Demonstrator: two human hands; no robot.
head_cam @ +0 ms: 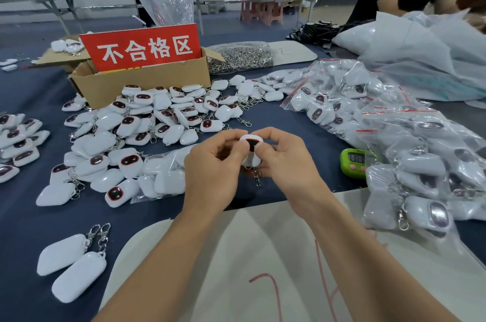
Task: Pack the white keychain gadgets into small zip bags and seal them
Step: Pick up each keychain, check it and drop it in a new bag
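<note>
Above the blue table (31, 216), one white gadget (251, 148) is pinched between the fingers of the left hand (213, 166) and the right hand (286, 161). Many bagged gadgets (410, 153) are piled at the right. A large loose pile (147, 124) is left unpacked.

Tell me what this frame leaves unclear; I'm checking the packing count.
- Held gadget: head view, lower body covered by left hand and right hand.
- Cardboard box: contents hidden by its front wall and red sign.
- Green timer: digits too small, partly behind bagged gadgets.
</note>
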